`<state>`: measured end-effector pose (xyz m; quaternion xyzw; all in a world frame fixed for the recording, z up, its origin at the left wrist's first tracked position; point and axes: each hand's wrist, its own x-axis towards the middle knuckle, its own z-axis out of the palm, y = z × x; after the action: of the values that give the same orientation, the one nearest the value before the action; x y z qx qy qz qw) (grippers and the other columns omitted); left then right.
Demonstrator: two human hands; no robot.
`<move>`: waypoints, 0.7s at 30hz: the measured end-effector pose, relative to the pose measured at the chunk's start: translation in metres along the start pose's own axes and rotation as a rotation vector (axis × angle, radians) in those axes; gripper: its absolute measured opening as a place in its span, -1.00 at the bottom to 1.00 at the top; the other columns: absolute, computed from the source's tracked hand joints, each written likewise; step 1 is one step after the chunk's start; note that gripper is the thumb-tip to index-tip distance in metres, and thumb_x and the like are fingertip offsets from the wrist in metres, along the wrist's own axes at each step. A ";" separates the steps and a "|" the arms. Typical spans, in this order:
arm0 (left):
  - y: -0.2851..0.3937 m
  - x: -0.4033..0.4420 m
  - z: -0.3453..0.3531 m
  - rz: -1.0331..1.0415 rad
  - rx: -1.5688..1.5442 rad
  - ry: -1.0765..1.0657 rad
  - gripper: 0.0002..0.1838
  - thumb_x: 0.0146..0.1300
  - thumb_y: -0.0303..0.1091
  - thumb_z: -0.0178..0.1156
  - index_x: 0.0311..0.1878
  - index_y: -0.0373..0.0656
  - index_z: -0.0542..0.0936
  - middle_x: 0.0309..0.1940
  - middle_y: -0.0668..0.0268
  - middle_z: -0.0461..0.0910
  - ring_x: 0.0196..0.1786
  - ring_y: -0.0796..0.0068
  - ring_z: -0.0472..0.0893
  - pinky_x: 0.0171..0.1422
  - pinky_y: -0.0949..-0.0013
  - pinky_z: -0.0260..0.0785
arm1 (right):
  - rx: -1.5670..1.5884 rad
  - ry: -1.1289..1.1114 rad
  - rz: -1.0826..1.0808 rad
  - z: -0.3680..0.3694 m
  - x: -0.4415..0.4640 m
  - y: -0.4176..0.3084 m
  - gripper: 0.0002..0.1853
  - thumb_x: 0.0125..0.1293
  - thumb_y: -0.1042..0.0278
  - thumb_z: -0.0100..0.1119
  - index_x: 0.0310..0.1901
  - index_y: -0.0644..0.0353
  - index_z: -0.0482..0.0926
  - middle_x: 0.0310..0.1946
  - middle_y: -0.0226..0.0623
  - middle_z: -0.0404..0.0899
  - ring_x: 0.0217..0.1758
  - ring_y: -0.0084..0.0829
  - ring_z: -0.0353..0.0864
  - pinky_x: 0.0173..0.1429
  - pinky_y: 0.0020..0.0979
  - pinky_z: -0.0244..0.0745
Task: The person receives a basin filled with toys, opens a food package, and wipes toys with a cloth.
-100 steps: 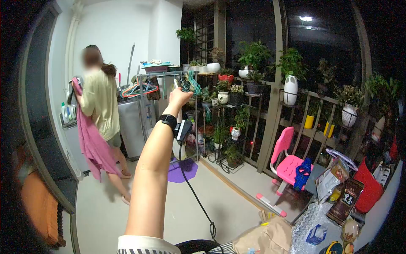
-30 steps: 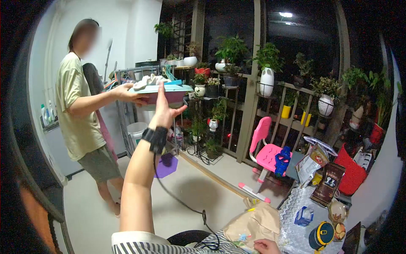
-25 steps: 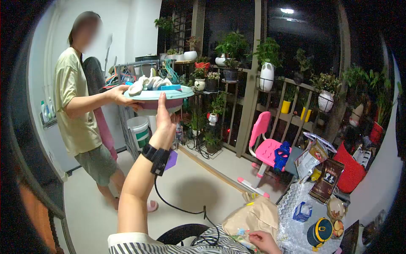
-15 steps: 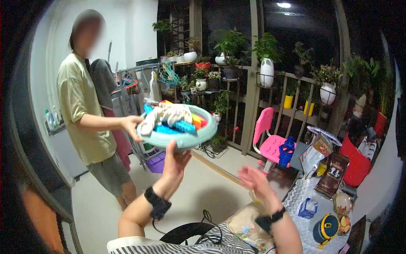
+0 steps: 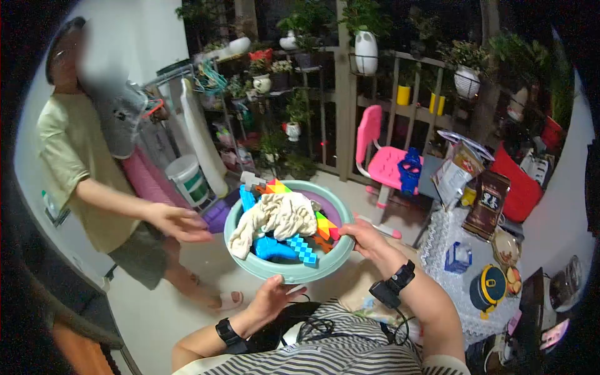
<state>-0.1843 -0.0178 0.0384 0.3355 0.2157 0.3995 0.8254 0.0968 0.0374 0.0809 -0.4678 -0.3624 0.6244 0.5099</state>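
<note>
A pale green plastic basin (image 5: 294,274) is held in front of my body between both hands. My left hand (image 5: 275,301) supports its near side, thumb at the rim and fingers partly underneath. At the right rim, my right hand (image 5: 367,239) grips with the thumb on top; its other fingers are mostly hidden. Inside the basin lie a crumpled cream cloth (image 5: 281,215), a blue pixel-patterned toy (image 5: 302,250) and a multicoloured toy piece (image 5: 326,225). Another person's hand (image 5: 181,224) is stretched out left of the basin, apart from it.
The other person (image 5: 75,144) stands at the left. A pink chair (image 5: 387,164) holds a blue object. To the right, a table (image 5: 437,250) bears a tissue box (image 5: 459,257), a dark pot (image 5: 487,289) and bags. Potted plants line the railing; a white bucket (image 5: 187,178) stands behind.
The basin has come lower and nearer to me. My right hand has taken its right rim, and the other person's hand has let go and drawn left.
</note>
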 end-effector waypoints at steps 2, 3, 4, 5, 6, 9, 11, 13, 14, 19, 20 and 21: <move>-0.008 0.001 0.006 -0.102 -0.022 -0.066 -0.40 0.26 -0.10 0.19 0.28 -0.21 0.33 0.22 0.15 0.44 0.29 0.21 0.41 0.44 0.03 0.21 | -0.011 0.092 0.021 -0.017 -0.018 0.006 -0.64 0.10 0.42 0.24 -0.02 0.23 0.51 -0.34 -0.33 0.59 -0.32 -0.49 0.61 -0.25 -0.43 0.55; -0.010 0.003 0.015 -0.185 -0.050 -0.071 -0.42 0.28 -0.14 0.17 0.28 -0.25 0.33 0.22 0.13 0.44 0.30 0.20 0.41 0.43 0.08 0.22 | -0.013 0.086 -0.056 -0.026 -0.031 0.010 -0.65 0.08 0.46 0.23 -0.04 0.25 0.53 -0.37 -0.33 0.59 -0.33 -0.48 0.61 -0.24 -0.42 0.55; -0.017 0.005 0.019 -0.275 -0.080 -0.077 -0.43 0.30 -0.18 0.14 0.28 -0.28 0.32 0.23 0.11 0.43 0.30 0.20 0.41 0.43 0.13 0.24 | -0.018 0.088 -0.130 -0.037 -0.045 0.017 -0.66 0.05 0.50 0.23 -0.07 0.27 0.54 -0.40 -0.33 0.59 -0.35 -0.47 0.61 -0.24 -0.42 0.55; -0.027 0.011 0.016 -0.363 -0.109 -0.048 -0.45 0.34 -0.21 0.11 0.29 -0.34 0.31 0.26 0.08 0.41 0.31 0.19 0.41 0.43 0.15 0.24 | -0.074 0.098 -0.162 -0.050 -0.057 0.019 -0.56 0.07 0.56 0.22 0.05 0.31 0.47 -0.25 -0.30 0.62 -0.27 -0.49 0.66 -0.20 -0.46 0.61; -0.033 0.010 0.016 -0.364 -0.017 -0.116 -0.39 0.37 -0.11 0.05 0.34 -0.34 0.24 0.31 0.01 0.33 0.36 0.15 0.34 0.48 0.09 0.16 | -0.064 0.146 -0.136 -0.059 -0.071 0.021 -0.56 0.07 0.56 0.22 0.05 0.31 0.47 -0.25 -0.30 0.62 -0.27 -0.49 0.66 -0.20 -0.46 0.61; -0.032 0.016 0.037 -0.401 -0.017 -0.230 -0.36 0.42 -0.01 -0.02 0.38 -0.27 0.18 0.33 0.02 0.30 0.37 0.14 0.33 0.49 0.07 0.15 | 0.017 0.244 -0.126 -0.087 -0.116 0.028 -0.51 0.03 0.56 0.20 0.08 0.34 0.44 -0.19 -0.26 0.59 -0.22 -0.46 0.62 -0.13 -0.44 0.57; -0.031 0.029 0.042 -0.423 0.008 -0.250 -0.38 0.43 -0.01 -0.05 0.40 -0.20 0.18 0.33 0.08 0.31 0.36 0.16 0.35 0.45 0.07 0.21 | 0.066 0.299 -0.101 -0.098 -0.157 0.020 -0.51 0.04 0.55 0.19 0.09 0.34 0.44 -0.16 -0.25 0.59 -0.19 -0.47 0.62 -0.11 -0.43 0.57; -0.033 0.042 0.037 -0.422 0.055 -0.293 -0.39 0.43 -0.06 -0.02 0.40 -0.20 0.16 0.31 0.13 0.35 0.33 0.23 0.39 0.40 0.11 0.29 | 0.080 0.362 -0.097 -0.121 -0.186 0.030 -0.51 0.05 0.55 0.16 0.09 0.35 0.44 -0.14 -0.24 0.60 -0.15 -0.47 0.63 -0.10 -0.42 0.59; -0.034 0.047 0.041 -0.435 0.057 -0.305 -0.39 0.43 -0.06 -0.02 0.40 -0.20 0.16 0.31 0.13 0.35 0.33 0.23 0.39 0.40 0.11 0.29 | 0.084 0.378 -0.102 -0.129 -0.200 0.033 -0.51 0.05 0.55 0.16 0.09 0.35 0.44 -0.14 -0.24 0.60 -0.15 -0.47 0.63 -0.10 -0.42 0.59; -0.058 0.079 0.036 -0.586 0.308 -0.449 -0.39 0.34 -0.19 0.14 0.36 -0.22 0.23 0.21 0.25 0.44 0.21 0.42 0.49 0.29 0.31 0.39 | 0.022 0.465 -0.092 -0.146 -0.241 0.059 -0.50 0.01 0.54 0.16 0.09 0.36 0.46 -0.15 -0.22 0.63 -0.18 -0.40 0.65 -0.07 -0.35 0.59; -0.063 0.079 0.030 -0.629 0.357 -0.464 -0.41 0.35 -0.18 0.13 0.35 -0.23 0.24 0.17 0.26 0.47 0.16 0.43 0.52 0.23 0.35 0.44 | 0.042 0.453 -0.084 -0.144 -0.245 0.065 -0.50 0.00 0.54 0.16 0.08 0.36 0.46 -0.15 -0.21 0.63 -0.18 -0.38 0.66 -0.06 -0.34 0.58; -0.067 0.078 0.028 -0.665 0.375 -0.400 -0.41 0.33 -0.16 0.18 0.32 -0.22 0.29 0.09 0.28 0.52 0.06 0.49 0.56 0.10 0.40 0.50 | -0.023 0.448 -0.050 -0.152 -0.245 0.075 -0.50 0.04 0.55 0.16 0.11 0.33 0.45 -0.18 -0.27 0.64 -0.21 -0.50 0.66 -0.13 -0.46 0.59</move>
<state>-0.0861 0.0037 0.0019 0.4629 0.2165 -0.0075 0.8595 0.2296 -0.2217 0.0186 -0.5914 -0.2586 0.4878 0.5877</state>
